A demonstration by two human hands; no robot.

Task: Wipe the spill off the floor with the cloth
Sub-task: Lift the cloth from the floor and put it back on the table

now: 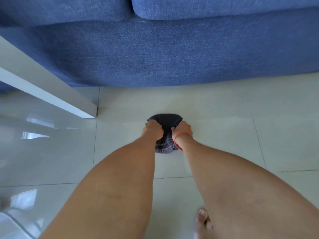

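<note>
A dark grey cloth (165,120) with a thin pink stripe lies bunched on the pale tiled floor (224,128), just in front of the sofa. My left hand (152,129) grips its left side with fingers curled. My right hand (183,129), with a red band on the wrist, grips its right side. Both arms reach straight down and forward. The cloth's lower part (164,147) shows between my wrists. No spill is visible around the cloth; the floor under it is hidden.
A blue fabric sofa (172,54) fills the top of the view, its base close behind the cloth. A white table leg (51,94) stands on the floor at the left. My bare foot (202,219) is at the bottom right.
</note>
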